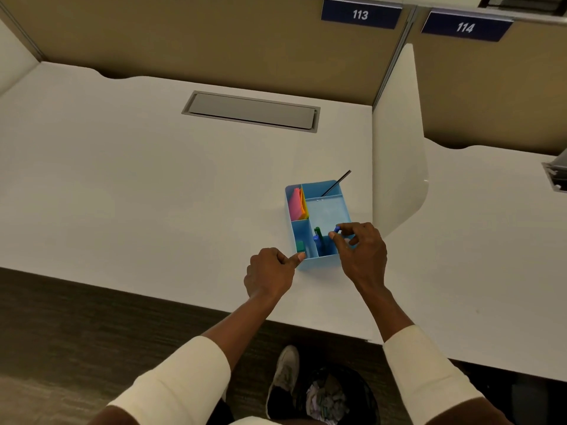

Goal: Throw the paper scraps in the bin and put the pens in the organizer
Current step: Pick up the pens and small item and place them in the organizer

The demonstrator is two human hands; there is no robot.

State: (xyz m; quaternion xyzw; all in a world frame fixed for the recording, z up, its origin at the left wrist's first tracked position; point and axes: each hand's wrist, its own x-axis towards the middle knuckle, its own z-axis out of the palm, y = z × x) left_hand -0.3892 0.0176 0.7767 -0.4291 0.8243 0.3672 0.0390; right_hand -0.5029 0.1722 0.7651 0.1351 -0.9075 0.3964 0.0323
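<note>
1. Tipping: left hand, fist clenched on nothing, only thumbs the organizer corner on the bench; a push could slide it.
2. Jamming: right hand pinches a blue pen over the crowded front-right compartment; it may catch the standing pens.
3. Scraps lie in the bin below.

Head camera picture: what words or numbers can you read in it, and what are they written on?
"113" on the blue sign on the tan partition above this desk.
"114" on the blue sign on the partition of the next desk to the right.
The blue organizer, its pens and coloured notes, and the bin show no text that can be read.
</note>
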